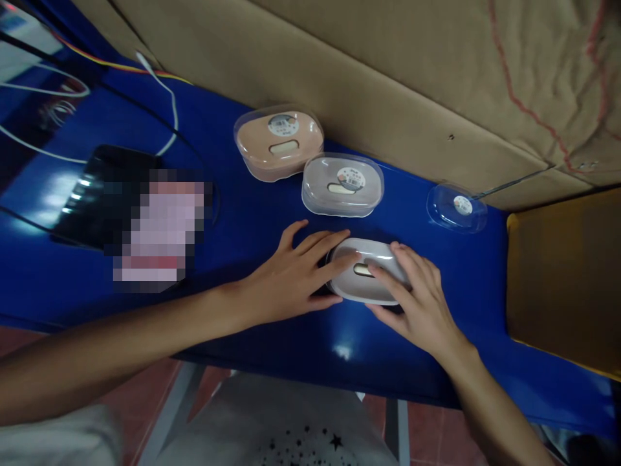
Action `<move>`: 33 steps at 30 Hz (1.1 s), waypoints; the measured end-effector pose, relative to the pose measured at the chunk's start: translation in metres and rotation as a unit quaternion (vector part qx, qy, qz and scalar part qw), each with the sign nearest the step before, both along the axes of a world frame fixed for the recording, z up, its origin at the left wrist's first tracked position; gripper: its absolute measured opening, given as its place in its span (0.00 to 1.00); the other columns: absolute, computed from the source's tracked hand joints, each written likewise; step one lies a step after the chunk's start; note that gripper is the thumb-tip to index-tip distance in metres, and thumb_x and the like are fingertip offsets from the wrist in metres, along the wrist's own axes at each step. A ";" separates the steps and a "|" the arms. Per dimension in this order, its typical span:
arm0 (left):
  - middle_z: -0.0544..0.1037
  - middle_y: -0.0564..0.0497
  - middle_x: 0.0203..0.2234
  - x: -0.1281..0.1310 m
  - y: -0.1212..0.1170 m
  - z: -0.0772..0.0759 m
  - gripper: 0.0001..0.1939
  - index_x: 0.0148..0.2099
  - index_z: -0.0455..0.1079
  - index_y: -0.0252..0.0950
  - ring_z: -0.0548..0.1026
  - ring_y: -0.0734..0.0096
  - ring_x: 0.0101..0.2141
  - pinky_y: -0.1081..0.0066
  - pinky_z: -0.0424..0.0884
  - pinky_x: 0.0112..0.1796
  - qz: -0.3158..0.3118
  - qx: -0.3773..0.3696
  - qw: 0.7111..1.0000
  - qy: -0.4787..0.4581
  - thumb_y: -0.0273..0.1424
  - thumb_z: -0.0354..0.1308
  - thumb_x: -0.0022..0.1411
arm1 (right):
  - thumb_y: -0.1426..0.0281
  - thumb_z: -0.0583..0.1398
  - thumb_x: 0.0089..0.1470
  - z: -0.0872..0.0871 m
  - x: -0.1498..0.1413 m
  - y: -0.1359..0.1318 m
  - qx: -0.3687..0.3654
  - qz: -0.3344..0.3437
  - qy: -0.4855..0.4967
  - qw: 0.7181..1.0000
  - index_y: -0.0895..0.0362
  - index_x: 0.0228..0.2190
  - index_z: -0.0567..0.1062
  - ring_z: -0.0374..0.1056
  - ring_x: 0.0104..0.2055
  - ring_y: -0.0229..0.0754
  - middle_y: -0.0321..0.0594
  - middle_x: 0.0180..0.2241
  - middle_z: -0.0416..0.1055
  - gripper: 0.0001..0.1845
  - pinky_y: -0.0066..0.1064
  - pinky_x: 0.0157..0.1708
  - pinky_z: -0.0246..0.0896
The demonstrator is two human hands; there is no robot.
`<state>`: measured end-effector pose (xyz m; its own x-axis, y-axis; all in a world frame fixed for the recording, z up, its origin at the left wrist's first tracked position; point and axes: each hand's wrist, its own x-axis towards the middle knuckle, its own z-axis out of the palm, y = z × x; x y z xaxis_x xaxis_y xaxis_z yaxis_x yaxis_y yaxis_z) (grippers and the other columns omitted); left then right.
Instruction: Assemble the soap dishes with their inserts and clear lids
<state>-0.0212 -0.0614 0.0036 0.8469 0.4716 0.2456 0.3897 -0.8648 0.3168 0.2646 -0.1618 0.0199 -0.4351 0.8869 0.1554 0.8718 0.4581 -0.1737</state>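
Observation:
An oval light-grey soap dish (347, 281) with a cream slot in its middle lies on the blue table before me. My left hand (303, 272) grips its left end, the index finger reaching over the top and the thumb at the near side. Around the right end is my right hand (417, 291), one finger on the dish near the slot and the thumb at the near edge. Behind them stand a grey soap dish (317, 184) and a peach soap dish (255, 139), each under a clear labelled cover. A loose clear cover (441, 210) with a round label lies to the right.
Cardboard (388, 84) walls the back of the blue table (272, 356). A brown box (563, 278) stands at the right. On the left are a black device (104, 194), a blurred-out phone-like object (162, 226) and a white cable (172, 110).

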 end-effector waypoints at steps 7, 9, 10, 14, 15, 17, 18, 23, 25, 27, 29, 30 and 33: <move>0.65 0.28 0.73 0.001 0.000 0.001 0.32 0.74 0.62 0.38 0.72 0.38 0.66 0.30 0.58 0.66 0.004 0.003 1.000 0.000 0.39 0.64 0.75 | 0.64 0.67 0.67 -0.003 -0.002 -0.001 0.007 0.014 -0.034 0.999 0.38 0.77 0.53 0.47 0.80 0.66 0.44 0.82 0.36 0.46 0.65 0.71 0.58; 0.64 0.27 0.73 0.002 0.001 0.001 0.32 0.75 0.61 0.38 0.72 0.38 0.66 0.30 0.58 0.66 0.004 0.007 1.000 0.003 0.38 0.64 0.75 | 0.64 0.67 0.68 -0.004 -0.003 -0.001 0.008 0.016 -0.038 0.999 0.38 0.77 0.51 0.44 0.81 0.66 0.43 0.82 0.34 0.47 0.65 0.71 0.57; 0.64 0.27 0.73 0.002 0.001 0.001 0.32 0.75 0.61 0.38 0.72 0.38 0.66 0.30 0.58 0.66 0.004 0.009 1.000 0.003 0.39 0.64 0.75 | 0.63 0.66 0.68 -0.004 -0.003 -0.001 0.009 0.020 -0.037 0.999 0.39 0.78 0.50 0.44 0.81 0.66 0.43 0.82 0.33 0.47 0.65 0.72 0.56; 0.63 0.26 0.73 0.002 0.001 0.003 0.32 0.73 0.63 0.37 0.72 0.37 0.66 0.29 0.59 0.65 0.005 0.014 1.000 -0.009 0.42 0.64 0.75 | 0.54 0.61 0.72 -0.002 0.011 0.005 -0.005 0.039 0.007 0.999 0.42 0.79 0.45 0.46 0.81 0.66 0.47 0.82 0.34 0.46 0.64 0.72 0.55; 0.64 0.27 0.73 0.002 0.000 0.004 0.30 0.72 0.64 0.37 0.73 0.38 0.65 0.30 0.59 0.65 0.005 0.017 1.000 -0.019 0.42 0.64 0.76 | 0.52 0.58 0.73 -0.002 0.019 0.008 -0.006 0.025 0.022 0.999 0.42 0.79 0.44 0.47 0.80 0.66 0.47 0.82 0.35 0.45 0.64 0.72 0.56; 0.68 0.30 0.71 0.001 0.000 0.006 0.26 0.70 0.66 0.38 0.75 0.41 0.63 0.33 0.60 0.65 -0.003 0.028 0.999 -0.043 0.41 0.63 0.77 | 0.51 0.54 0.74 -0.002 0.042 0.016 0.004 -0.048 0.033 0.998 0.42 0.79 0.44 0.48 0.80 0.67 0.49 0.82 0.39 0.42 0.65 0.71 0.55; 0.71 0.32 0.69 0.001 0.000 0.006 0.23 0.68 0.68 0.39 0.76 0.44 0.62 0.35 0.61 0.65 -0.009 0.035 0.998 -0.055 0.39 0.62 0.77 | 0.51 0.53 0.75 -0.004 0.055 0.019 0.014 -0.100 0.024 0.995 0.42 0.79 0.44 0.48 0.80 0.68 0.50 0.81 0.40 0.41 0.67 0.71 0.53; 0.80 0.42 0.60 0.000 0.000 0.007 0.11 0.58 0.73 0.40 0.78 0.52 0.58 0.43 0.62 0.65 -0.027 0.054 0.994 -0.088 0.35 0.62 0.78 | 0.48 0.55 0.73 -0.014 0.103 0.032 0.022 -0.262 -0.024 0.965 0.51 0.78 0.51 0.47 0.79 0.74 0.59 0.78 0.50 0.42 0.75 0.70 0.45; 0.81 0.42 0.59 0.000 0.000 0.007 0.10 0.58 0.73 0.40 0.78 0.52 0.58 0.43 0.62 0.64 -0.026 0.054 0.994 -0.088 0.34 0.61 0.78 | 0.48 0.57 0.71 -0.013 0.105 0.031 0.036 -0.257 -0.021 0.966 0.52 0.72 0.65 0.59 0.74 0.72 0.59 0.72 0.63 0.37 0.72 0.68 0.51; 0.80 0.41 0.59 0.000 0.001 0.008 0.11 0.58 0.73 0.40 0.78 0.52 0.57 0.43 0.63 0.63 -0.023 0.055 0.995 -0.083 0.34 0.62 0.78 | 0.48 0.61 0.69 -0.009 0.100 0.029 0.057 -0.244 -0.010 0.968 0.51 0.62 0.75 0.66 0.68 0.68 0.57 0.64 0.70 0.29 0.67 0.66 0.55; 0.79 0.39 0.61 0.000 0.001 0.009 0.13 0.60 0.73 0.39 0.79 0.50 0.57 0.41 0.64 0.62 -0.019 0.055 0.995 -0.077 0.35 0.62 0.77 | 0.47 0.64 0.66 -0.006 0.094 0.026 0.058 -0.235 -0.002 0.970 0.50 0.61 0.76 0.64 0.70 0.69 0.57 0.67 0.67 0.30 0.67 0.67 0.54; 0.79 0.38 0.62 0.000 0.002 0.009 0.14 0.60 0.73 0.39 0.79 0.49 0.56 0.40 0.65 0.62 -0.017 0.056 0.995 -0.076 0.35 0.62 0.77 | 0.46 0.65 0.65 -0.005 0.092 0.025 0.050 -0.232 0.002 0.972 0.50 0.64 0.73 0.61 0.72 0.70 0.58 0.70 0.63 0.33 0.69 0.67 0.52; 0.78 0.37 0.63 0.000 0.003 0.011 0.17 0.62 0.73 0.39 0.79 0.47 0.56 0.39 0.66 0.62 -0.008 0.055 0.996 -0.071 0.37 0.62 0.77 | 0.47 0.67 0.63 -0.005 0.090 0.025 0.016 -0.223 0.034 0.974 0.49 0.70 0.66 0.59 0.74 0.70 0.59 0.73 0.59 0.41 0.69 0.67 0.56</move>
<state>-0.0216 -0.0585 0.0141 0.8067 0.4222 0.4136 0.3338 -0.9030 0.2706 0.3547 -0.1372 0.0146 0.0052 0.9796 0.2009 0.9722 0.0421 -0.2305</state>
